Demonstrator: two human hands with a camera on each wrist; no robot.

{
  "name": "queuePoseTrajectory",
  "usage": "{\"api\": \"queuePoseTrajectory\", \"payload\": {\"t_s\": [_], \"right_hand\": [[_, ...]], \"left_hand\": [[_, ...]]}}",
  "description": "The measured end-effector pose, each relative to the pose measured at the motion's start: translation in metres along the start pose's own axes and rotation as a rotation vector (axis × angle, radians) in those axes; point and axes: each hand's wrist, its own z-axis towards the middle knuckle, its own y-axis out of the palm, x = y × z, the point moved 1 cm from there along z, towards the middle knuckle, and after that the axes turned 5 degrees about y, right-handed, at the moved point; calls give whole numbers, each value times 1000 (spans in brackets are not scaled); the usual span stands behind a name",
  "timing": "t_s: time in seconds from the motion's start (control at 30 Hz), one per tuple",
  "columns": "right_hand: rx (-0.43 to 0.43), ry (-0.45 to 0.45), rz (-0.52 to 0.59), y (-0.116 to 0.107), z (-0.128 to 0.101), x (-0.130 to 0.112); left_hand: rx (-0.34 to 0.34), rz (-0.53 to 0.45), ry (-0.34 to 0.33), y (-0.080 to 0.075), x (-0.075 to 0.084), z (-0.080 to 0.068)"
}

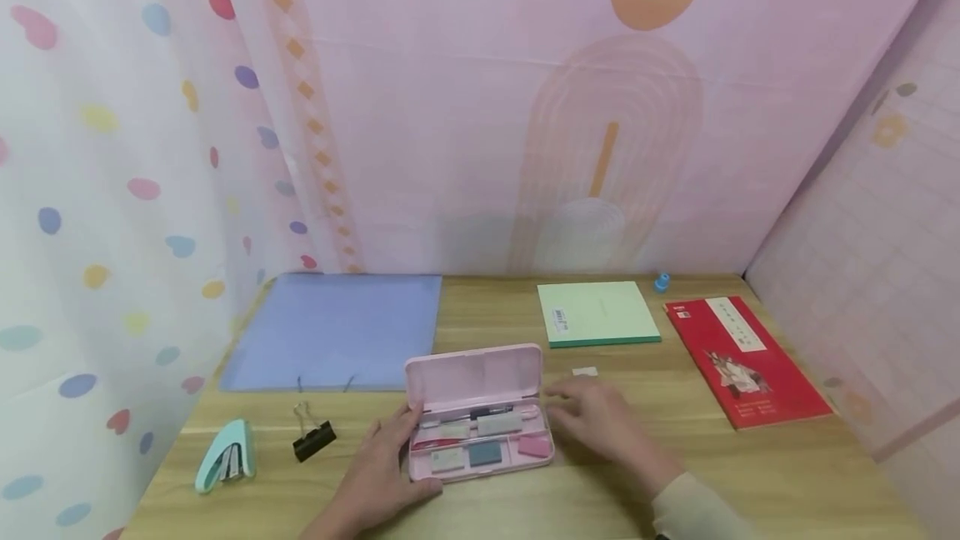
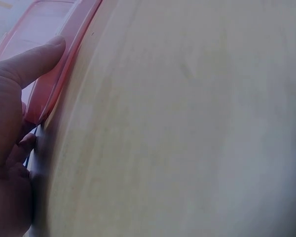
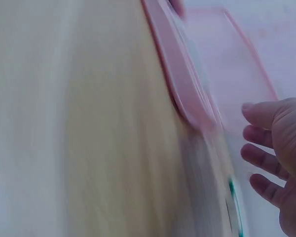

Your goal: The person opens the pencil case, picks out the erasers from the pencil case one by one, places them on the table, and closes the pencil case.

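A pink pencil case (image 1: pixel 480 386) stands on the table with its lid raised. Inside lie pens, a grey-blue eraser (image 1: pixel 485 453), a pink eraser (image 1: pixel 534 446) and other small items. My left hand (image 1: pixel 382 469) grips the left end of the case, thumb on its front wall, as the left wrist view also shows with the thumb (image 2: pixel 44 57). At the right end, my right hand (image 1: pixel 600 423) is held with fingers loosely spread and nothing between them; in the right wrist view its fingers (image 3: pixel 261 158) are apart from the case.
Left of the case are a black binder clip (image 1: pixel 314 441), a mint stapler (image 1: pixel 227 457) and a blue folder (image 1: pixel 337 332). Behind and right lie a small white piece (image 1: pixel 585 372), a green notebook (image 1: pixel 597 313), a small blue object (image 1: pixel 662 282) and a red book (image 1: pixel 746 361).
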Motion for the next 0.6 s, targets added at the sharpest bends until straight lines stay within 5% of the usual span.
{"api": "queuePoseTrajectory", "payload": {"t_s": [0.2, 0.6], "right_hand": [[-64, -201, -106, 27, 5, -31], [-77, -243, -113, 40, 11, -39]], "left_hand": [[-4, 15, -1, 0, 0, 2], [-6, -16, -24, -1, 0, 0]]}}
